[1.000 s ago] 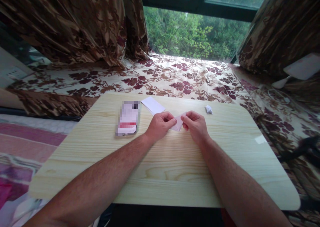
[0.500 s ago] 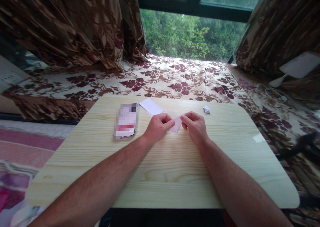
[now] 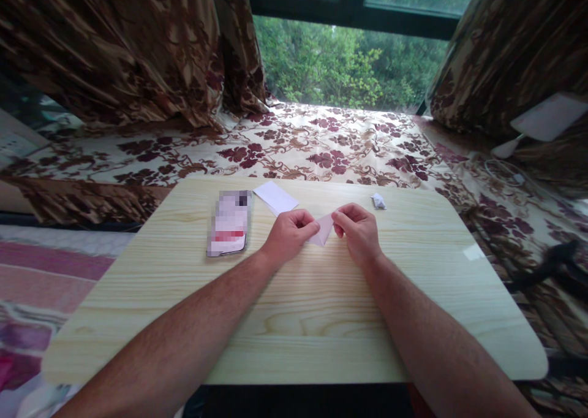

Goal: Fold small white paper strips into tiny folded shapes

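Observation:
A small folded piece of white paper (image 3: 323,229) is held between my two hands over the middle of the table; its lower end tapers to a point. My left hand (image 3: 293,231) pinches its left side between thumb and fingers. On the upper right corner, my right hand (image 3: 357,227) grips with thumb and forefinger, the other fingers curled. Just beyond my left hand lies white paper (image 3: 275,196), flat on the table. Past my right hand sits a small crumpled or folded white piece (image 3: 378,201), too small to make out fully.
A phone (image 3: 228,223), its back blurred out, rests on the pale wooden table (image 3: 312,344) at left. Behind are a flower-patterned cloth ledge (image 3: 331,142), curtains and a window. At right stands a white lamp (image 3: 549,117) with a cable; a dark object (image 3: 558,258) is beside the table.
The view has shifted very slightly, moving the whole scene a little left. Both hands keep the same hold on the folded paper.

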